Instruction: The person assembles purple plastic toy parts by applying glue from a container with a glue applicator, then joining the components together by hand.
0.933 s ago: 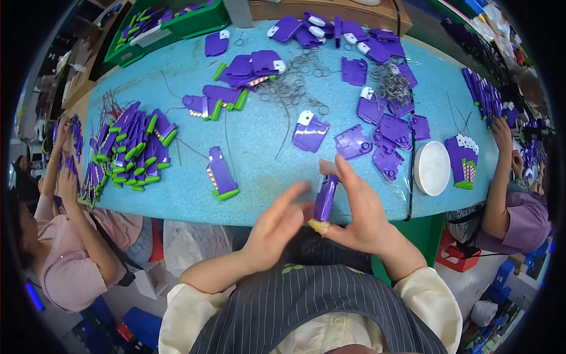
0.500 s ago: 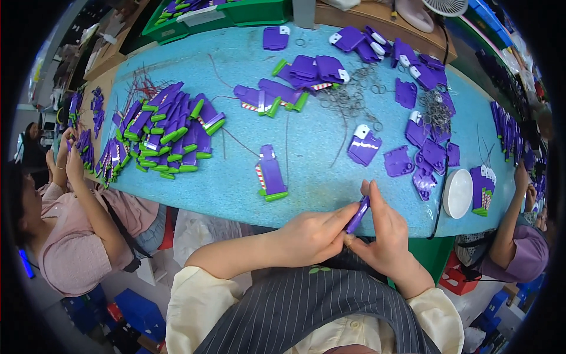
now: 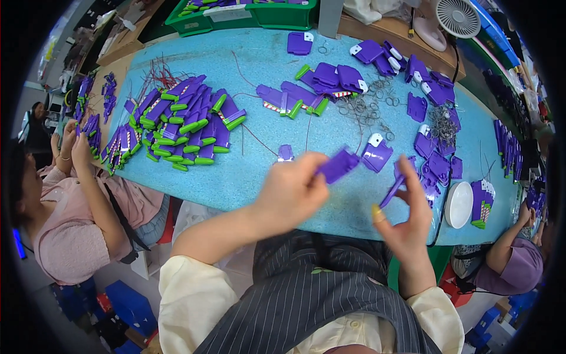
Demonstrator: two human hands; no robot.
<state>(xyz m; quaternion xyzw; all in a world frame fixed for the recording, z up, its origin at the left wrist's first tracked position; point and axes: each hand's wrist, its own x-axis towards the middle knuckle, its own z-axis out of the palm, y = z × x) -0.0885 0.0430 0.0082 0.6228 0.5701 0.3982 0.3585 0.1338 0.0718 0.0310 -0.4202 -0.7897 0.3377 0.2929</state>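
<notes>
Between the thumb and fingers of my left hand [image 3: 292, 192] is a flat purple plastic panel [image 3: 339, 166], lifted over the table. My right hand [image 3: 411, 221], with a yellow cover on the thumb tip, pinches a second purple plastic piece [image 3: 392, 192], seen nearly edge-on. The two pieces are apart. Beneath my left hand a purple part [image 3: 285, 153] with a wire lies mostly hidden. Past my hands, a purple panel with a white corner [image 3: 376, 154] rests near a cluster of purple shells [image 3: 436, 164] and loose grey metal rings [image 3: 365, 109].
A big heap of purple parts with green ends [image 3: 183, 127] and red wires covers the table's left. A white bowl [image 3: 458, 205] stands at the right edge by a black cable. Green bins [image 3: 242, 17] and a fan [image 3: 457, 17] are behind. Co-workers sit on both sides.
My hands, earlier together around one purple piece, have parted. The left has moved up with a panel; the right keeps a separate piece. The whole view has shifted a little.
</notes>
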